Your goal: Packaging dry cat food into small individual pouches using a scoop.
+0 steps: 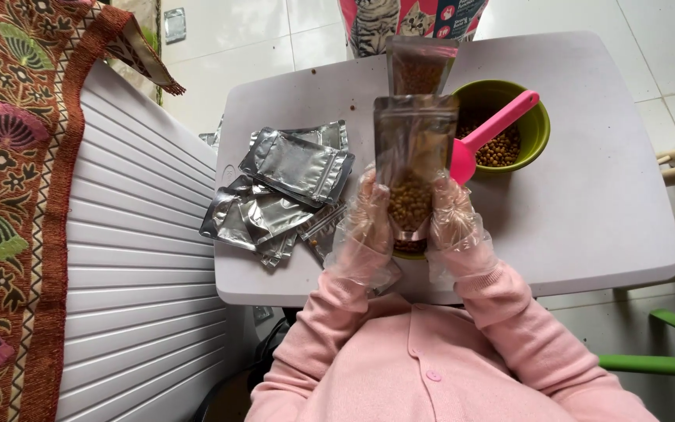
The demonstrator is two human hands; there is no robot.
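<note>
- Pink cardigan sleeves (501,312) fill the near edge, both arms raised over the small white table (587,219).
- Left hand (367,223), in a clear plastic glove, pinches the left side of a clear stand-up pouch (414,164) partly filled with brown kibble.
- Right hand (455,219), gloved the same way, pinches the pouch's right side; the pouch is held upright between both hands above the table's near edge.
- Left of the hands, a heap of empty silver pouches (283,191) lies on the table.
- Farther right, a green bowl (537,129) holds kibble and a pink scoop (490,133).
- Behind it stands another filled pouch (419,66), then a printed pet-food bag (412,19).
</note>
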